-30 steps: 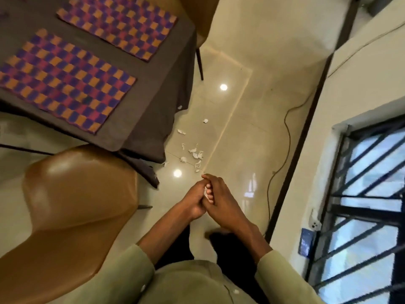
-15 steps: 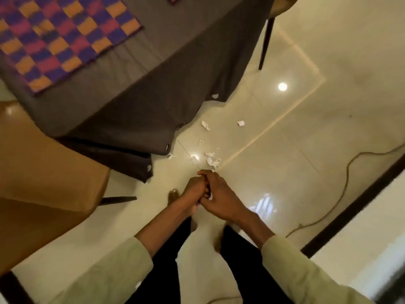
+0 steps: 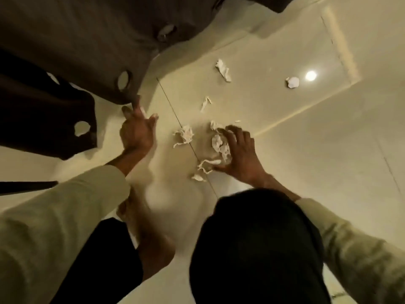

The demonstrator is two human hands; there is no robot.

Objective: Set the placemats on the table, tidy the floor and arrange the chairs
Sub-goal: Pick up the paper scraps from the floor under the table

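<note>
A knee in dark trousers [image 3: 256, 242] and a blurred bare foot [image 3: 151, 244] fill the near frame, hiding the glossy cream tiled floor [image 3: 317, 167] beneath. The right hand [image 3: 238, 154] curls over crumpled white paper scraps [image 3: 220, 144], its grip closing on them; its palm side is hidden. The left hand [image 3: 137, 128] is motion-blurred, fingers spread and released, holding nothing. Farther off lie a twisted white paper strip [image 3: 223, 70] and a small white paper ball [image 3: 292, 82]. The dark grey tablecloth [image 3: 87, 40] hangs cut off above.
</note>
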